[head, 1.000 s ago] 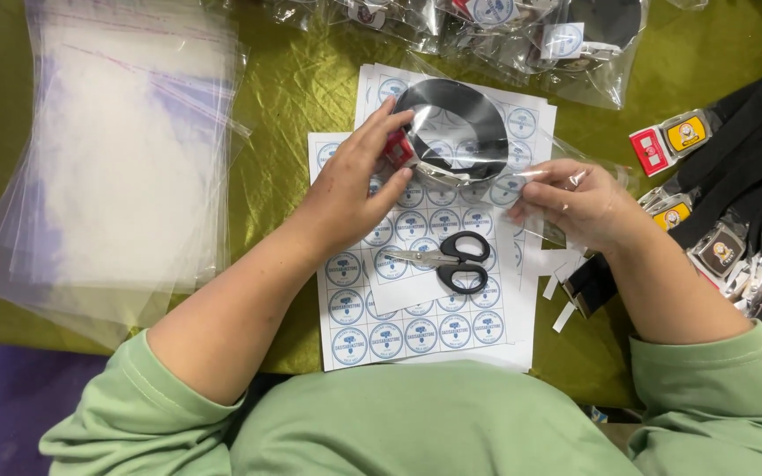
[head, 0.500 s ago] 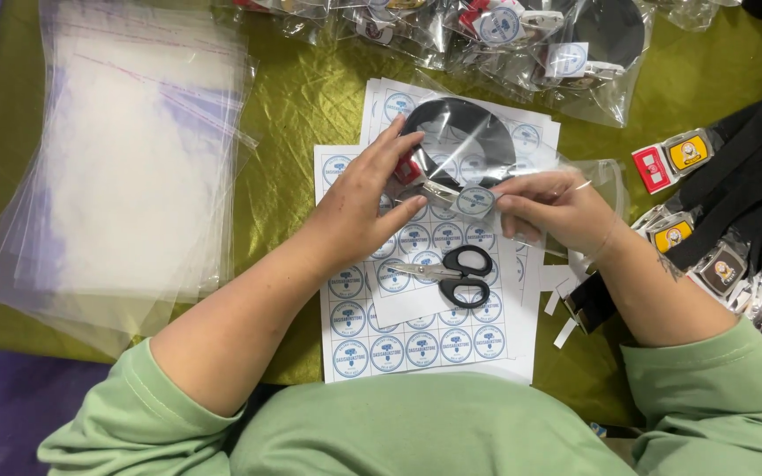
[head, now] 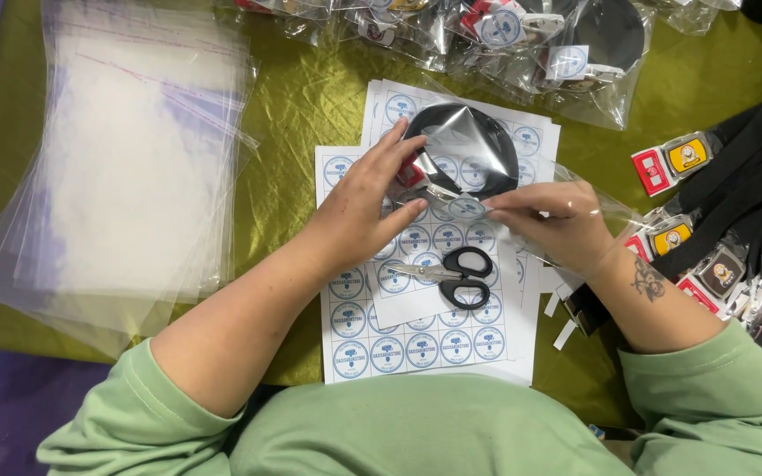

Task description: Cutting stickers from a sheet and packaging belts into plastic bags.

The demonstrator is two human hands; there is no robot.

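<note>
Left hand [head: 359, 207], right hand [head: 553, 225] pinch glossy clear bag [head: 465, 159], round sticker [head: 467, 209].

Bagged black lanyard [head: 465, 150] atop sticker sheets [head: 416, 344]

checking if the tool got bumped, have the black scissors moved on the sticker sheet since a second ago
No. The black scissors lie in the same spot on the sticker sheet, blades pointing left, below both hands; only the camera shifted.
</note>
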